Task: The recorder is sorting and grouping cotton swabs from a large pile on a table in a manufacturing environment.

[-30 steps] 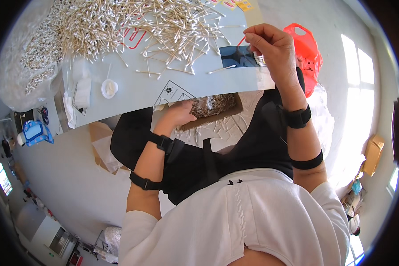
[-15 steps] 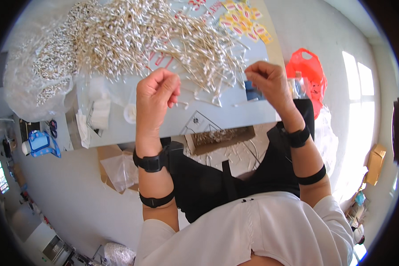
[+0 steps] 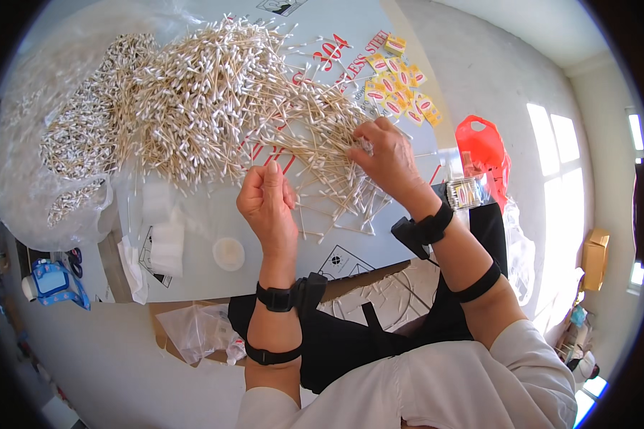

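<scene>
A large heap of cotton swabs [image 3: 193,100] covers the far side of the table and thins out toward the right. At the right end of the heap, my right hand [image 3: 388,159] has its fingers bent around the white tips of some cotton swabs. My left hand [image 3: 268,204] is closed at the near edge of the heap, thumb uppermost. Whatever it may hold is hidden by the fingers. Loose swabs lie between the two hands.
A clear plastic bag [image 3: 21,157] of swabs lies at the left. Small yellow cards [image 3: 401,89] lie far right, near a red plastic bag [image 3: 499,146]. A clear box [image 3: 466,191] of swabs is by my right forearm. A round white piece [image 3: 228,254] and white pads [image 3: 167,249] lie nearer.
My right hand has moved left onto the swabs, closing around some tips. My left hand stays closed. The view has shifted, so the table sits lower and more of it shows.
</scene>
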Demonstrator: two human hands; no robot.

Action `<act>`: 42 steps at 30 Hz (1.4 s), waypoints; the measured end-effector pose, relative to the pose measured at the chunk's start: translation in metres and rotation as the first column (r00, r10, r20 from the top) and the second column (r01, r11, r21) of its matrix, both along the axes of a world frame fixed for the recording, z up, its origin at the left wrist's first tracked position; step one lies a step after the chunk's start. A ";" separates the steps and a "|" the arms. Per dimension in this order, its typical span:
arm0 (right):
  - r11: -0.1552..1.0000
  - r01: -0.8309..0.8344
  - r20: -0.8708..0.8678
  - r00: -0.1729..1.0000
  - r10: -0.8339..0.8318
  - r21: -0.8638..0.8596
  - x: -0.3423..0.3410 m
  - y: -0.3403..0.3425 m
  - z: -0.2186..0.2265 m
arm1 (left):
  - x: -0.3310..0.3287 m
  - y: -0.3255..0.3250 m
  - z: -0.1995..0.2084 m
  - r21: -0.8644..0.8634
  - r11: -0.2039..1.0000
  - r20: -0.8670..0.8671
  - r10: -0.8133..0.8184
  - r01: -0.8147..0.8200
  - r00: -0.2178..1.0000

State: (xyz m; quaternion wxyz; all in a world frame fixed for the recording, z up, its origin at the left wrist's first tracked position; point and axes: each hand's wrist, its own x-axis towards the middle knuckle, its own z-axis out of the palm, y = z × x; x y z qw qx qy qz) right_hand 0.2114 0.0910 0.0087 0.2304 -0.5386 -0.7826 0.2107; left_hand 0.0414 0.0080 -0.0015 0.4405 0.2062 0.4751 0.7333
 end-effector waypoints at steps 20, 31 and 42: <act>0.993 0.117 -0.140 0.984 -0.113 0.020 -0.004 0.038 -0.013 | -0.007 0.019 -0.015 -0.074 0.996 -0.181 0.026 -0.040 0.983; 0.991 -0.004 -0.220 0.975 -0.025 -0.134 0.004 0.008 -0.008 | -0.011 0.018 -0.020 -0.103 0.995 -0.189 -0.011 -0.009 0.982; 0.999 0.038 -0.224 0.974 -0.041 -0.018 -0.011 0.028 -0.007 | -0.014 0.016 -0.020 -0.127 0.992 -0.219 -0.037 0.009 0.975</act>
